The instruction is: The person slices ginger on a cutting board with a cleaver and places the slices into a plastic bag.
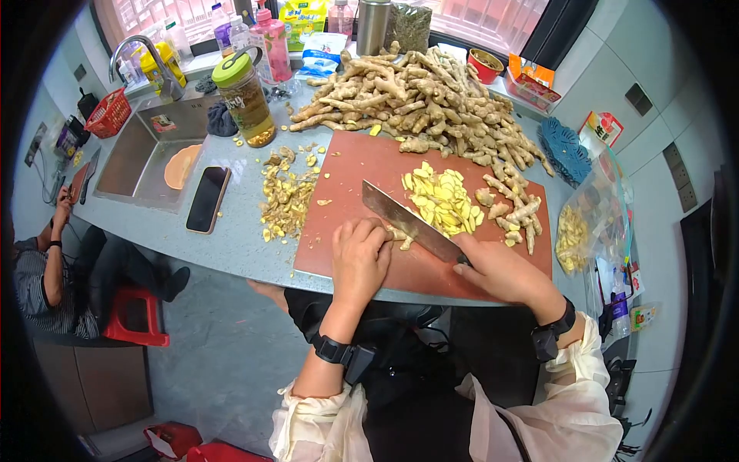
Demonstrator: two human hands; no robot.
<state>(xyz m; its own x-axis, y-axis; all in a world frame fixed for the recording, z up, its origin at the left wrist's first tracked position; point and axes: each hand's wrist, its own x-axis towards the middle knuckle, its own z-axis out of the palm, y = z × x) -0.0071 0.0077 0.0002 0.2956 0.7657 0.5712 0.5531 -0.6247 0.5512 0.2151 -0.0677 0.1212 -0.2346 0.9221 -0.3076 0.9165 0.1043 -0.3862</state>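
Note:
My right hand [500,267] is closed round the handle of a cleaver [408,221], whose blade slants across the reddish-brown cutting board [331,185]. Against the near side of the blade lies a small piece of ginger [401,238]. My left hand [359,254], fingers curled, presses on that piece from the left. Sliced yellow ginger [445,199] is heaped just beyond the blade. Several unsliced pieces [522,208] lie at the board's right side. A large pile of whole ginger [431,100] covers the back of the board and the counter behind it.
Ginger scraps [286,196] and a phone [208,200] lie left of the board. A lidded jar [245,100] stands near the sink [138,165]. At right hangs a plastic bag [577,235] with slices. Another person [54,285] sits at far left on a red stool [135,319].

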